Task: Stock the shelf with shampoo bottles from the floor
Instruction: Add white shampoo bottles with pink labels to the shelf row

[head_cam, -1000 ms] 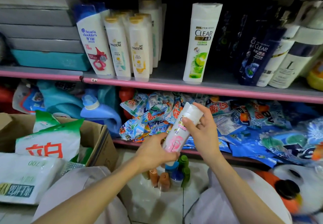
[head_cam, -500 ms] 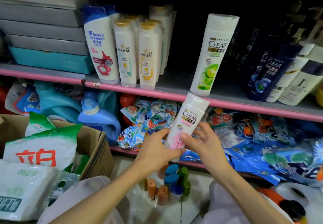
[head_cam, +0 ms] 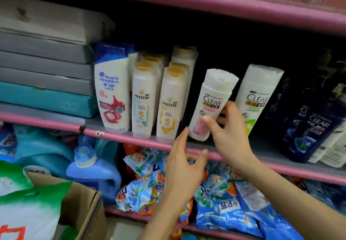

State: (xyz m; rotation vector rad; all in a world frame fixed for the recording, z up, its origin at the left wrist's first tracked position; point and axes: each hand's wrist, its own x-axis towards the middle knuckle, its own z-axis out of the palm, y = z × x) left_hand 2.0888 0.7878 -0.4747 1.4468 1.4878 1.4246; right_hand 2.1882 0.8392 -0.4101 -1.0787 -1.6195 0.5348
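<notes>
While my right hand (head_cam: 227, 136) grips the pink-labelled CLEAR bottle (head_cam: 210, 104), tilted at the pink shelf (head_cam: 112, 135) edge, my left hand (head_cam: 184, 166) hangs open below, holding nothing. Left of it stand two PANTENE bottles (head_cam: 143, 97) and a head & shoulders bottle (head_cam: 112, 89); right, a green-labelled CLEAR bottle (head_cam: 257, 97).

A single head-worn wide-angle camera looks forward and slightly down, close to a pink-edged metal shelf (head_cam: 119, 136) that runs across the middle of the frame, tilted down toward the right. The view sits near enough that the person's two bare forearms rise from the bottom edge and reach the shelf. The underside of the next pink shelf (head_cam: 206, 3) up fills the top, a brown cardboard box (head_cam: 82, 202) cuts the lower left corner, and straight edges bow toward the frame's borders. No second view exists.
</notes>
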